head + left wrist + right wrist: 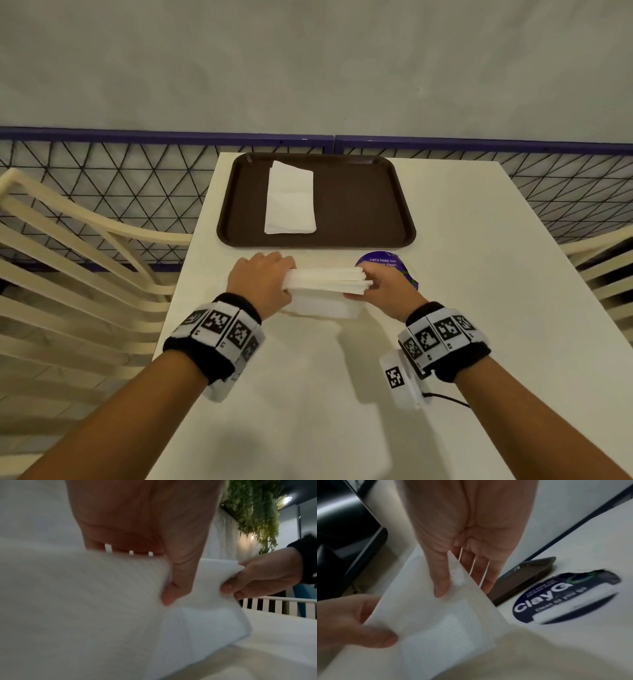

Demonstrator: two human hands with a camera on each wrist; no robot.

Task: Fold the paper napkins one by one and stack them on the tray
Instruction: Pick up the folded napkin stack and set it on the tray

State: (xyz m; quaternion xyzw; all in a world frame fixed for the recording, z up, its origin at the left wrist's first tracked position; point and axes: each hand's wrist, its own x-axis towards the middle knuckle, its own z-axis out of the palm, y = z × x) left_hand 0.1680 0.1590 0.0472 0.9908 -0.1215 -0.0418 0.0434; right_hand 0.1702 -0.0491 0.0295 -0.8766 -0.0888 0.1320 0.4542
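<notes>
While the left hand (263, 282) and right hand (383, 286) each pinch an end of the paper napkin stack (327, 279) above the tabletop (462, 274), separate only the top sheet, fold squarely, then align it on the folded napkin (290, 202) in the brown tray (359, 205).

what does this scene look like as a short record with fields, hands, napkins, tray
left hand: grips the left end of the napkin bundle
right hand: pinches the bundle's right end, thumb on the near face
bundle: raised over the table, between both hands
tray: brown, beyond the hands, at the table's far edge
folded napkins: stacked on the tray's left half
sticker: round, purple, on the table behind the right hand
</notes>
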